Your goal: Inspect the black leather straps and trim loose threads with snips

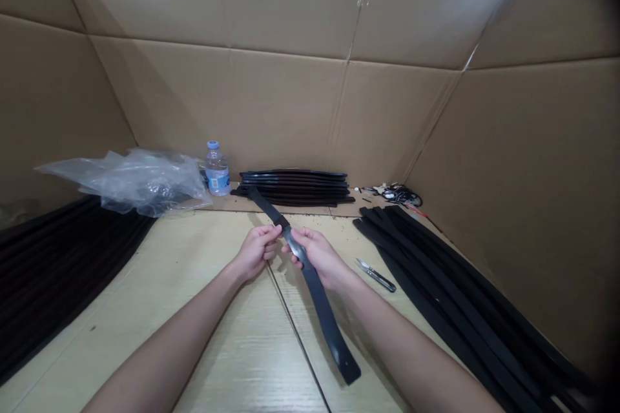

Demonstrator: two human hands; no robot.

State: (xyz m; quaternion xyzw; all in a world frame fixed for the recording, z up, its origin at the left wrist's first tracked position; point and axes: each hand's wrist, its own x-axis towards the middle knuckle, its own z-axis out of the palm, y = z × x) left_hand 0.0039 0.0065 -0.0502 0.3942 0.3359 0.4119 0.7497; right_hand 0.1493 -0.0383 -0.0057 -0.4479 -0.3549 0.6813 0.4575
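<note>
A long black strip runs slantwise between my hands, its near end hanging toward me and its far end reaching the stack at the back. My left hand pinches it near the middle, thumb on top, beside a darker band across the strip. Just right of that, my right hand grips the shiny part with the thumb on its upper face. What the strip is for or made of, I cannot tell. A small pair of thread snips lies on the table to the right of my right hand.
Black strips pile along the left and right. Behind stand a stack of curved black pieces, a water bottle, clear plastic bags and tangled wires. Cardboard walls enclose the table.
</note>
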